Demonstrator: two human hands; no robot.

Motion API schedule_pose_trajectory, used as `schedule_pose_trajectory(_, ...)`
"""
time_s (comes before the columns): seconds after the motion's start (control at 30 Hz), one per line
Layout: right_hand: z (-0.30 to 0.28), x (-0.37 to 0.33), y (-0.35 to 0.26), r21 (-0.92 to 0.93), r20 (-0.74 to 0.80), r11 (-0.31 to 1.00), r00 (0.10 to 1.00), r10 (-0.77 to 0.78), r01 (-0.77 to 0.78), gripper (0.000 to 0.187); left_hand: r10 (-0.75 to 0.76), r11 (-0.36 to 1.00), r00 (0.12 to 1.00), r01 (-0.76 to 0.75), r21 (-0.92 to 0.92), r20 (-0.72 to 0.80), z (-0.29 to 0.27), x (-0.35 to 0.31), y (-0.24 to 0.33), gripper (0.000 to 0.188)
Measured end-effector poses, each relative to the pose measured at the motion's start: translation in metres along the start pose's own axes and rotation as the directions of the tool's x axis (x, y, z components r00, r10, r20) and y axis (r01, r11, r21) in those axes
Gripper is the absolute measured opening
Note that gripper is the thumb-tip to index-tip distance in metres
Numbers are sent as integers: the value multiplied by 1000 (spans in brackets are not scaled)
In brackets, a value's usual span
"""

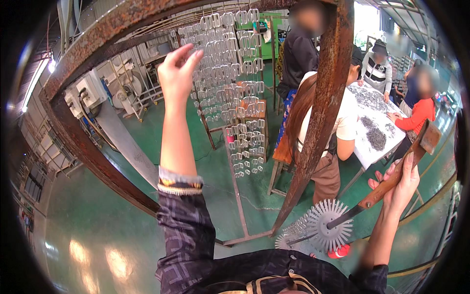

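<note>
My left hand [178,68] is raised before rows of hanging metal loops [252,64]; its grip is apart, the fingers loosely curled with a gap between the tips, and it covers part of the leftmost rows, so any contact with a loop cannot be made out. My right hand [404,186], at the right, has its grip clamped on a rusty bar [376,196], whose middle it partly hides; the bar slopes down and left to a shaft carrying a toothed disc [320,230]. Farther discs overlap behind this one and blur together, too crowded to count, and a red object [339,252] below is only partly visible. The rusty frame [325,98] runs out past the upper edge, and its right post hides part of a person in a white top [348,122]. Beyond, dark pieces [376,139] on a white table [368,156] are too small to identify.
</note>
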State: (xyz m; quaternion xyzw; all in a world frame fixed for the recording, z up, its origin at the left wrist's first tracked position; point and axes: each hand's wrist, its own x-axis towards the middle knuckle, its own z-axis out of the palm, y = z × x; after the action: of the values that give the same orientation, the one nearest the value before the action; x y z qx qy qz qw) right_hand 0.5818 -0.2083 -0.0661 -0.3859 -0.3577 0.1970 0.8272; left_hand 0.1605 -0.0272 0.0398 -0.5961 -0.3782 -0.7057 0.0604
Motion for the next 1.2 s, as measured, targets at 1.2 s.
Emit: schedule_pose_trajectory(1.2,-26,1,-1,-26,-20,998,998,-64,64,27,-307,948,938,316,-34,160,28,116,-21,30)
